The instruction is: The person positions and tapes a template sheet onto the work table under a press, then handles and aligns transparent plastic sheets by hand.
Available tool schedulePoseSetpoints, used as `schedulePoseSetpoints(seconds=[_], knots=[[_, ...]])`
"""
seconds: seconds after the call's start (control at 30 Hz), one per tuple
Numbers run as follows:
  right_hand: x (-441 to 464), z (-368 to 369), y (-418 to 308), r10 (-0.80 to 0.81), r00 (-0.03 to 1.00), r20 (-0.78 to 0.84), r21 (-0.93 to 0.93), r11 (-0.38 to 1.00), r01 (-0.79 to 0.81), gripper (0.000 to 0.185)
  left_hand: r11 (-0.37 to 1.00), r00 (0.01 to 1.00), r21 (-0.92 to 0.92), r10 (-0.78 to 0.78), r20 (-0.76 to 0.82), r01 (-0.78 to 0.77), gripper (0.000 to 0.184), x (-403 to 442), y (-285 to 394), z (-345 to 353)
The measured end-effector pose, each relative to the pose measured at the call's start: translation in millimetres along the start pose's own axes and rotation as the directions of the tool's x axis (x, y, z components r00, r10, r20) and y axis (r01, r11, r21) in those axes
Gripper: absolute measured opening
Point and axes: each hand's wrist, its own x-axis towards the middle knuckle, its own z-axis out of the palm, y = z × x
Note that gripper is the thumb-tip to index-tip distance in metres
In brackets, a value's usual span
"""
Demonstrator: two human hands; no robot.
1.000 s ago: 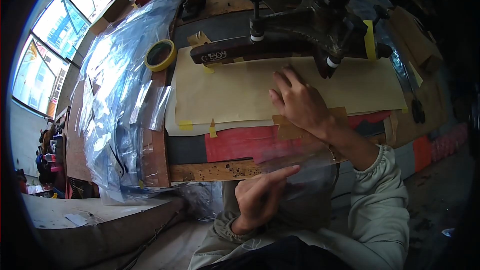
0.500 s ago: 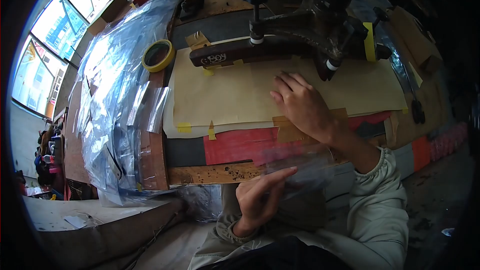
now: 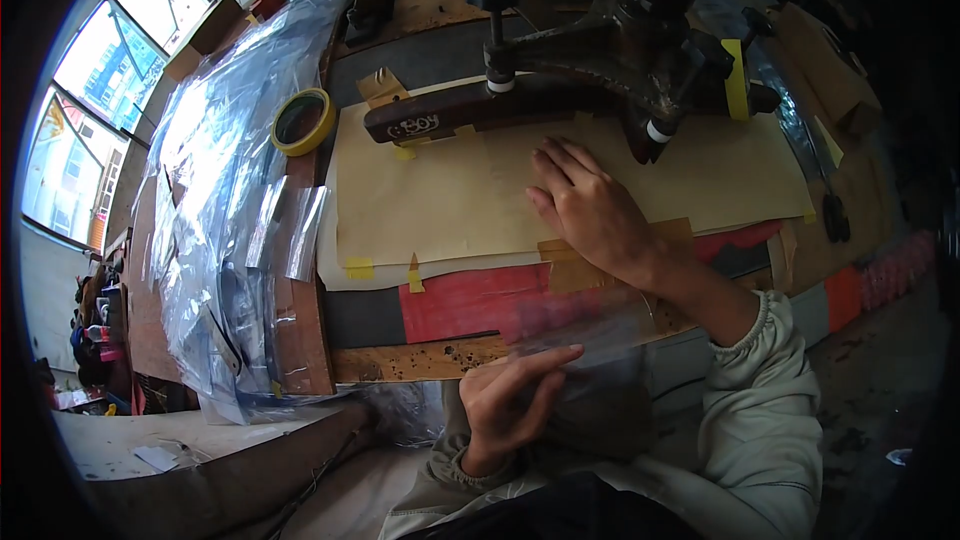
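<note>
My right hand [image 3: 598, 220] lies with its fingers spread on the cream paper sheet [image 3: 440, 195], just below the dark clamp bar marked with white writing [image 3: 480, 112]. Brown tape [image 3: 570, 272] shows under its wrist. In front of the table edge, my left hand [image 3: 510, 398] has its index finger stretched to the right and its other fingers curled, pinching a clear plastic film [image 3: 610, 340]. Where the fingers meet the film is blurred. Small yellow tape pieces [image 3: 359, 268] mark the sheet's lower edge, above a red strip [image 3: 460, 308].
A yellow tape roll [image 3: 303, 122] rests at the sheet's upper left, beside a heap of clear plastic bags [image 3: 215, 210]. The black clamp frame [image 3: 575, 50] stands over the back of the table. Scissors [image 3: 836, 218] lie at the right; cardboard [image 3: 825, 65] is behind them.
The view has shifted slightly, so the table's left side sits lower and further left. My right hand has slid slightly down and left on the sheet. My left hand's pose is nearly unchanged.
</note>
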Motion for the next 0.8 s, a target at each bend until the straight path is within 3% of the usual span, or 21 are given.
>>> schedulePoseSetpoints(seconds=[0.8], knots=[[6,6,0,0.037,0.998,-0.052,0.035,0.999,-0.035,0.035,0.997,0.999,0.076,-0.026,-0.035,0.029,0.028,4,8,-4]])
